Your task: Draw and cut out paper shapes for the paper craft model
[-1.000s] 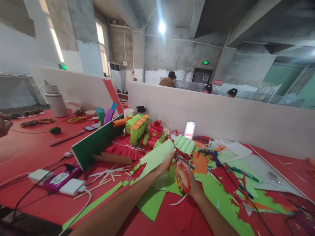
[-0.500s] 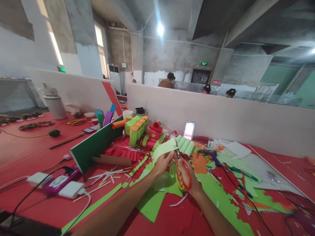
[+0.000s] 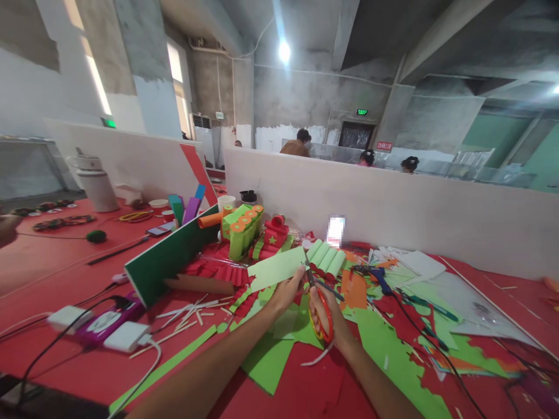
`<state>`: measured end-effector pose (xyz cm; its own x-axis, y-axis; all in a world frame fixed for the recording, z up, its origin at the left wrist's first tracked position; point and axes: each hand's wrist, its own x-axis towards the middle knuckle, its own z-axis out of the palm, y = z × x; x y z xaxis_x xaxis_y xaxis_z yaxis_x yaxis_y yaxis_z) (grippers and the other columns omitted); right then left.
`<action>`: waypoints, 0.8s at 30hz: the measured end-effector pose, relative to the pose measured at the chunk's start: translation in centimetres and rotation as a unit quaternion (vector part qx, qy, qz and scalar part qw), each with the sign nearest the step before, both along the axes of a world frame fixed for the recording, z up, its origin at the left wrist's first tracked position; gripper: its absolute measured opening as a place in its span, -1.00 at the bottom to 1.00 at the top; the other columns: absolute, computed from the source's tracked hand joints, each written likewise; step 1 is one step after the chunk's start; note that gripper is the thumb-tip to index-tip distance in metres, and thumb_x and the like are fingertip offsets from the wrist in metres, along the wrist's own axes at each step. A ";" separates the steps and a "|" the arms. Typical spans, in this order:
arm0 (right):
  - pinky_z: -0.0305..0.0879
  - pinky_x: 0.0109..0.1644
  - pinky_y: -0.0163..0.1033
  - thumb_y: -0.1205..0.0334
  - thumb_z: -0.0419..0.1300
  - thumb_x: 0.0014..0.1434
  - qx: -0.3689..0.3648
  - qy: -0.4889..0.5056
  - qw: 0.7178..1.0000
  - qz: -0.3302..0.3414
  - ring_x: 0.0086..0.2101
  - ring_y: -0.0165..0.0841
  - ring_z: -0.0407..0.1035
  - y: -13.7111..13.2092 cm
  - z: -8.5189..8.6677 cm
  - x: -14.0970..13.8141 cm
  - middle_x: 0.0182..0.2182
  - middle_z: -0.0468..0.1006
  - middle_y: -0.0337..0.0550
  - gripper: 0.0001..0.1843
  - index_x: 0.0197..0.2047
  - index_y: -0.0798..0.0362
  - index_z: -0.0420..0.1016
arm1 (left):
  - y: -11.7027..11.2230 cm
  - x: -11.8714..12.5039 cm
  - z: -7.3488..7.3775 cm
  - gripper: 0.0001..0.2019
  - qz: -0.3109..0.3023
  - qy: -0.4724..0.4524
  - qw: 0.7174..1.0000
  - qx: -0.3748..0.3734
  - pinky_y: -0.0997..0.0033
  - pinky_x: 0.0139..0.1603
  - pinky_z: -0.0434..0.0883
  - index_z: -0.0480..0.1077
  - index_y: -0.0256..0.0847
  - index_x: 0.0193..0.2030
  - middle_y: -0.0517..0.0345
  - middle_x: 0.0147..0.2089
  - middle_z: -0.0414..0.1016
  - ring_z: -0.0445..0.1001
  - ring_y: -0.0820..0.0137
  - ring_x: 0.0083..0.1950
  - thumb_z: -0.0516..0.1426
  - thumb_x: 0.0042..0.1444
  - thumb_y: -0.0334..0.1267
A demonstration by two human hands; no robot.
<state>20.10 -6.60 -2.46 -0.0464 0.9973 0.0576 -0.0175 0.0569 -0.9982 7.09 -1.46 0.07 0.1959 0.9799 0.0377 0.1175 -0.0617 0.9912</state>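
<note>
My left hand [image 3: 288, 291] pinches a pale green strip of paper [image 3: 276, 269] near its right end, where a small star outline is drawn. In my right hand [image 3: 328, 308] is a pair of scissors [image 3: 322, 321] with red and yellow handles. Their blades meet the paper's right end, close to my left fingertips. Just behind the scissors lie several pale green paper rolls [image 3: 325, 256]. Beneath both hands are bright green paper sheets [image 3: 268, 361] on the red tabletop [image 3: 314, 390].
A green and orange paper model [image 3: 242, 230] and a red paper model [image 3: 273, 241] stand ahead. To the right are a blue glue gun [image 3: 381, 279] and paper scraps [image 3: 388, 343]. A purple power strip [image 3: 107, 323] sits left. Another person's hand [image 3: 9, 228] shows at the left edge.
The paper strip has swung round to the left and lies flatter. The scissors have shifted slightly left and their handles appear narrower. Another person's hand has come in at the left edge.
</note>
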 end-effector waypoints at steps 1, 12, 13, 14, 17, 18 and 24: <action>0.10 -0.78 -0.52 -0.35 0.15 0.09 -0.007 0.006 1.000 0.000 -0.76 -0.59 0.08 0.0 -0.1 0.0 -0.62 0.26 -0.45 -0.47 -0.30 -0.01 0.25 | 0.0 0.0 0.0 -0.47 0.000 0.010 1.000 -0.006 0.35 -0.19 0.25 0.21 -0.16 -0.62 0.18 -0.53 0.33 0.31 0.32 -0.37 -0.02 0.09 0.25; 0.09 -0.77 -0.49 -0.42 0.13 0.05 -0.013 0.061 0.998 -0.031 -0.76 -0.57 0.07 -0.1 0.8 -0.4 -0.67 0.19 -0.46 -0.41 -0.36 -0.01 0.26 | -0.2 0.0 0.0 -0.54 -0.027 0.015 0.999 0.006 0.35 -0.21 0.23 0.25 -0.14 -0.57 0.17 -0.51 0.31 0.29 0.29 -0.36 -0.02 0.12 0.18; 0.06 -0.78 -0.48 -0.44 0.11 0.04 -0.010 0.087 0.995 -0.052 -0.77 -0.57 0.04 0.1 0.9 -0.3 -0.68 0.16 -0.47 -0.40 -0.35 -0.01 0.27 | -0.2 0.0 0.0 -0.53 -0.033 0.022 0.999 0.006 0.35 -0.24 0.22 0.21 -0.14 -0.59 0.18 -0.53 0.28 0.26 0.30 -0.39 -0.03 0.13 0.18; 0.04 -0.79 -0.47 -0.45 0.10 0.03 -0.003 0.114 0.991 -0.075 -0.78 -0.57 0.02 0.2 1.1 -0.1 -0.69 0.15 -0.48 -0.39 -0.33 -0.01 0.28 | -0.3 -0.1 0.0 -0.53 -0.042 0.029 0.999 0.005 0.35 -0.26 0.20 0.19 -0.13 -0.60 0.19 -0.55 0.24 0.24 0.31 -0.41 -0.04 0.13 0.18; -0.02 -0.79 -0.46 -0.45 0.10 0.03 0.043 0.179 0.974 -0.135 -0.79 -0.57 0.00 0.9 1.9 1.2 -0.70 0.13 -0.48 -0.40 -0.31 -0.02 0.30 | -0.6 0.0 0.1 -0.52 -0.075 0.044 0.996 0.011 0.38 -0.33 0.17 0.14 -0.12 -0.60 0.22 -0.56 0.16 0.17 0.34 -0.45 -0.08 0.14 0.20; -0.04 -0.79 -0.46 -0.42 0.12 0.05 0.059 0.194 0.968 -0.148 -0.79 -0.57 -0.01 1.2 2.3 1.9 -0.71 0.13 -0.49 -0.42 -0.31 -0.03 0.30 | -0.7 0.0 0.1 -0.52 -0.082 0.043 0.996 0.017 0.39 -0.33 0.17 0.15 -0.12 -0.59 0.22 -0.56 0.15 0.17 0.34 -0.45 -0.09 0.14 0.20; -0.09 -0.78 -0.44 -0.40 0.11 0.08 0.099 0.228 0.949 -0.193 -0.78 -0.56 -0.03 2.0 3.8 5.1 -0.72 0.10 -0.49 -0.45 -0.32 -0.02 0.29 | -0.7 0.0 -0.2 -0.51 -0.087 0.051 0.994 0.032 0.39 -0.31 0.19 0.22 -0.12 -0.58 0.21 -0.56 0.19 0.20 0.33 -0.44 -0.10 0.16 0.20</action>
<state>25.21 -4.57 1.34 0.3955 0.9022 0.1722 -0.3854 0.3332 -0.8605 7.06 -2.13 -0.18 0.3679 0.9273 0.0696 0.1990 -0.1517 0.9682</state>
